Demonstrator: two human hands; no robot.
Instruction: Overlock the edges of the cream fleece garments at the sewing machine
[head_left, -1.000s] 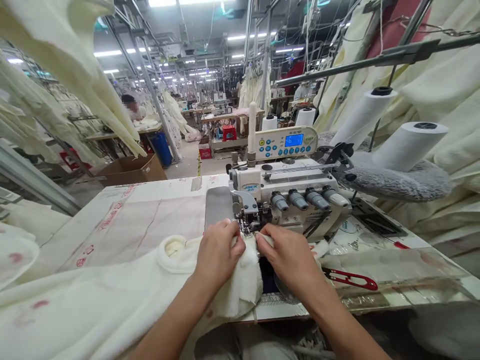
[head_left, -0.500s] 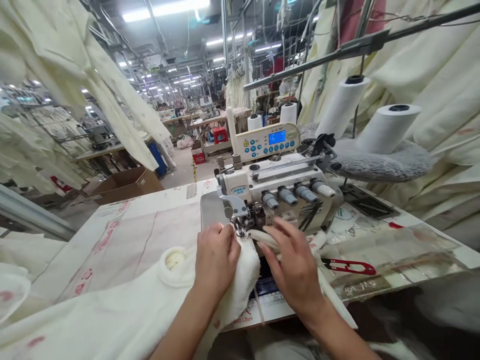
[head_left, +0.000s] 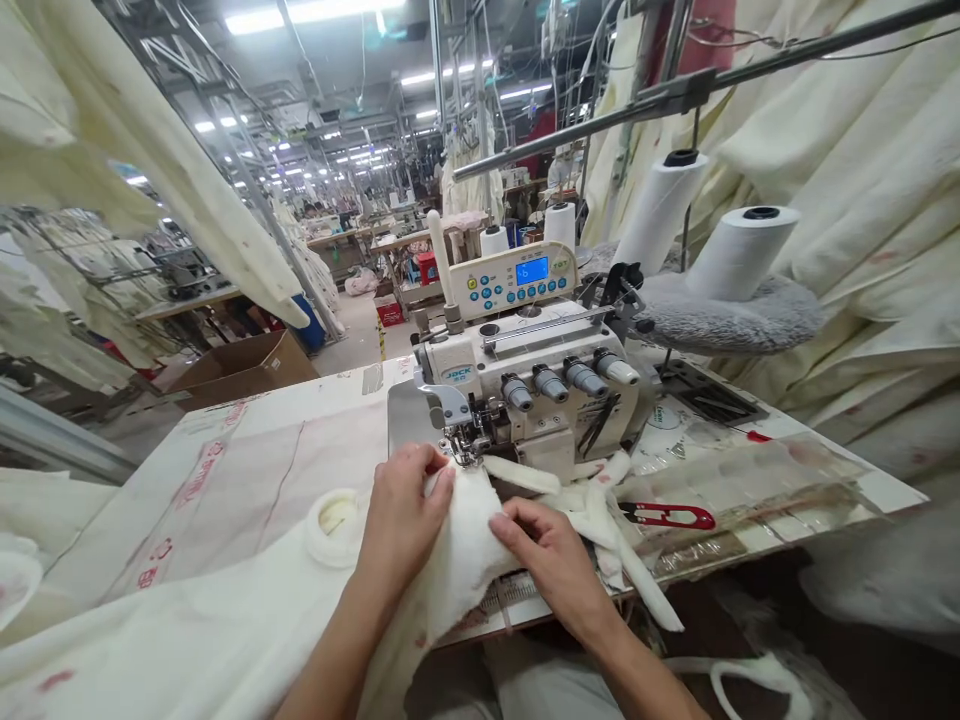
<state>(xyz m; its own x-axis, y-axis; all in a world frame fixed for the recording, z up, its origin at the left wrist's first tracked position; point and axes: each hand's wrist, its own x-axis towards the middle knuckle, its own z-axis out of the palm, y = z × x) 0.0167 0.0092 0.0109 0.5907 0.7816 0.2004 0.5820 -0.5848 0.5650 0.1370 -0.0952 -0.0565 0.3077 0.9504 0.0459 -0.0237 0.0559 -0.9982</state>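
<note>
Fabric, cream and fleecy, lies at the front of the sewing machine, its upper edge reaching up to the presser foot and the rest spreading left across the table; whether that edge sits under the foot is too small to tell. The left hand is closed on the cloth just below and left of the foot, thumb and fingers pinched together. The right hand has its thumb and forefinger at the fabric's right edge — gripping it, by the look of the pinch — with the other fingers curled in. A rounded band forms an opening in the cloth beside the left hand. Between the machine and the right hand lies a pale strip, and a longer strip hangs over the table's front edge. Red thread snips rest right of these strips. Behind the machine's head stands a control panel with a lit blue display, and two large thread cones rise from a grey furry pad.
</note>
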